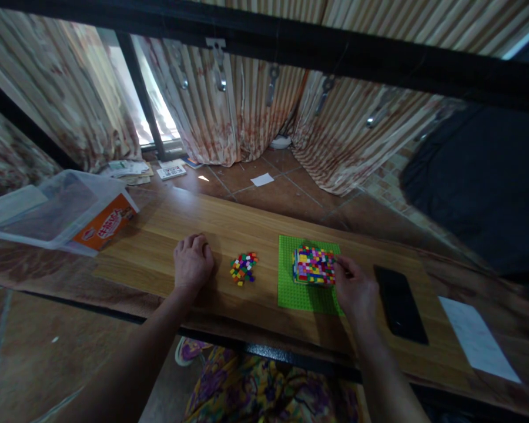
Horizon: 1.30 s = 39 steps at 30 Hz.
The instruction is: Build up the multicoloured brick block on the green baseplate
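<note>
A block built of many small coloured toy bricks (314,265) stands on a green studded baseplate (286,294). My right hand (355,286) is at the block's right edge, thumb and fingers pinched together at its top. Whatever lies between those fingertips is too small or hidden to make out. To the left of the baseplate, a small heap of loose toy bricks (244,267) in several colours lies on the wooden tabletop (255,305). My left hand (193,264) rests on the wood left of this heap, its fingers curled in and nothing visible in them.
A black phone (400,302) lies right of my right hand, with a white paper sheet (478,338) beyond it. At the far left stands a translucent plastic bin (66,205) with an orange label. A dark metal bar (264,29) crosses above the table, before striped curtains (247,117).
</note>
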{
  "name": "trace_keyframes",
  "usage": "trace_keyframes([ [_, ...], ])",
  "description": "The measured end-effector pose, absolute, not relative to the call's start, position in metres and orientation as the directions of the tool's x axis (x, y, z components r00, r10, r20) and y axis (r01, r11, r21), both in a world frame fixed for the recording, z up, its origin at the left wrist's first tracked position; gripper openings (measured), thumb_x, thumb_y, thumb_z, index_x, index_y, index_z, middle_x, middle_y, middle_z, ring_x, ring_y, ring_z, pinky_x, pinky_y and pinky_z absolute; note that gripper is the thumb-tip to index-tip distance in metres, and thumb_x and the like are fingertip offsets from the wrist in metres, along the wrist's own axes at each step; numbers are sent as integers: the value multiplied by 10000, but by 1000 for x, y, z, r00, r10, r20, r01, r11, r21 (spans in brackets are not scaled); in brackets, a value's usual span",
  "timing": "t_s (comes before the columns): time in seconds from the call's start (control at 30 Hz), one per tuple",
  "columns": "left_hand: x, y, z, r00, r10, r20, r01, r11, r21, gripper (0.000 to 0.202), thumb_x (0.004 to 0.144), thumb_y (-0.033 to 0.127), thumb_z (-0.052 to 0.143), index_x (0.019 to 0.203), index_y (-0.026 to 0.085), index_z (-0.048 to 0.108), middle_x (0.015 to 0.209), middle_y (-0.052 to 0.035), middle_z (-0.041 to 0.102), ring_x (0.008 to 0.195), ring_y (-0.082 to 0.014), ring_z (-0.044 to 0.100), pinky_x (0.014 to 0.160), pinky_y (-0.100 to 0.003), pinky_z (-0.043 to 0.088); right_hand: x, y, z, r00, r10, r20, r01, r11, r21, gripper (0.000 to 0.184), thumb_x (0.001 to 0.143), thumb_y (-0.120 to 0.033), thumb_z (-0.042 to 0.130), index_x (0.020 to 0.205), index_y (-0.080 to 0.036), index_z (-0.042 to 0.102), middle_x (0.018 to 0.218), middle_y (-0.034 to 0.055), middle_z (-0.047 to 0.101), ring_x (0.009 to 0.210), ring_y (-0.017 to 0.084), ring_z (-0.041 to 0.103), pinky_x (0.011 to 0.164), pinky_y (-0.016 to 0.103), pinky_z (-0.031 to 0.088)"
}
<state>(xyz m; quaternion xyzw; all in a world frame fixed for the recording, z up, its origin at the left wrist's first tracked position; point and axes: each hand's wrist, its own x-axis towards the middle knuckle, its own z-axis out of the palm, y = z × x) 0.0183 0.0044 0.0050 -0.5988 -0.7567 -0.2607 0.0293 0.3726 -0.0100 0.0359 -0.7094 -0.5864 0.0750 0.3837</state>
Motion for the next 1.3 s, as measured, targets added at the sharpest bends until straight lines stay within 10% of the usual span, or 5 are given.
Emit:
trace_keyframes([
  [0.63,17,4,3,-274,895,353,925,144,351,269,871,261,455,1038,177,649,1158,-127,635,1079,-312,542,945,-459,420,376,14,17,544,835,81,244,-64,-968,463,614,-497,761,891,-127,722,710,62,715,643,192,661,597,323,543],
  [1.0,17,5,2,-272,895,352,925,142,353,277,873,263,440,1031,173,648,1151,-137,634,1074,-314,535,939,-462,415,370,9,17,530,844,86,276,-76,-958,472,677,-482,714,956,-101,713,744,71,714,660,187,651,620,319,535],
  [1.3,18,3,3,-282,902,327,923,162,349,277,874,258,435,1036,174,642,1156,-135,626,1077,-314,535,938,-461,406,326,-34,62,353,864,359,563,110,-819,325,840,-439,590,983,-175,715,958,91,731,849,222,678,801,363,535],
])
